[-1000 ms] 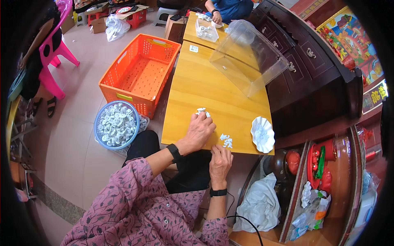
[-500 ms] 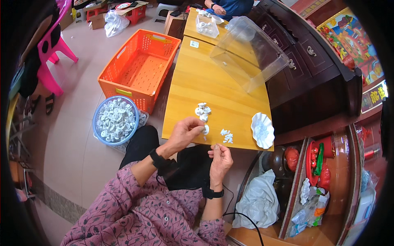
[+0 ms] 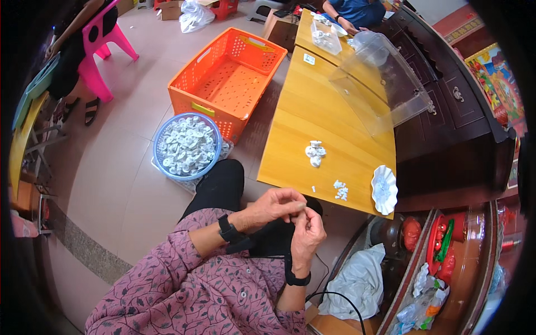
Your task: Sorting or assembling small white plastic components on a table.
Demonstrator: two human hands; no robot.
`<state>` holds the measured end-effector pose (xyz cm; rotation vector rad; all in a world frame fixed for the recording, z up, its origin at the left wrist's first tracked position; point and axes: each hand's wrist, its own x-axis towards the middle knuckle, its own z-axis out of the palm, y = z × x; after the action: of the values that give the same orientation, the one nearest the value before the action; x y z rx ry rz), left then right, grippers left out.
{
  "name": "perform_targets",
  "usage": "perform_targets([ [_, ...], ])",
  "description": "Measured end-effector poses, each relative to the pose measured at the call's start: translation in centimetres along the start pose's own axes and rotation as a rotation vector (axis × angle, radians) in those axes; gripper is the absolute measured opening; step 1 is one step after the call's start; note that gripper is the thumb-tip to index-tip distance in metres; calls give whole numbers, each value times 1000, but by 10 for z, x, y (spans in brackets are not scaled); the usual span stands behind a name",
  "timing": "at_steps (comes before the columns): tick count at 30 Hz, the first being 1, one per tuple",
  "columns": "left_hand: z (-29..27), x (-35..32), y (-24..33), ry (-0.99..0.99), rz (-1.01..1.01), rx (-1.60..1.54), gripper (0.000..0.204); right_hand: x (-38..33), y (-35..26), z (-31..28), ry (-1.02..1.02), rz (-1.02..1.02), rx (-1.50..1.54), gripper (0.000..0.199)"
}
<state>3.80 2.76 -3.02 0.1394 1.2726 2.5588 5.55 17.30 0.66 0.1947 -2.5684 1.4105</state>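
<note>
My left hand (image 3: 275, 207) and my right hand (image 3: 307, 230) meet fingertip to fingertip over my lap, just off the near edge of the wooden table (image 3: 296, 123). Both are pinched closed; whatever is between the fingers is too small or hidden to make out. Beyond them on the tabletop lies a cluster of round white plastic parts (image 3: 315, 154). A pile of small white pieces (image 3: 341, 190) is to its right, nearer the edge, with one loose white piece (image 3: 313, 189) beside it. At the right corner stands a white scalloped dish (image 3: 385, 190) of small translucent pieces.
A blue basket (image 3: 158, 149) heaped with white parts stands left of my knee, before an orange crate (image 3: 178, 95). A clear plastic box (image 3: 385, 89) lies across the table. At the far end, a person in blue (image 3: 357, 12) works near another clear container (image 3: 325, 40). Dark drawers line the right.
My left hand has left the tabletop and come together with my right. The round white part under its fingers is gone from the table. The view has swung left.
</note>
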Motion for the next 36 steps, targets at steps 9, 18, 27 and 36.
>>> perform_targets([
  [9,-1,-8,-1,80,-3,268,24,-14,-5,1,3,-69,-99,33],
  [18,-7,-17,5,9,5,440,23,-14,-3,-1,-72,-88,-112,55],
  [27,-12,-15,-5,27,235,688,18,-11,-2,-7,-185,-72,-211,61],
  [36,-10,-17,-5,108,-73,-61,18,-21,1,10,46,143,129,15],
])
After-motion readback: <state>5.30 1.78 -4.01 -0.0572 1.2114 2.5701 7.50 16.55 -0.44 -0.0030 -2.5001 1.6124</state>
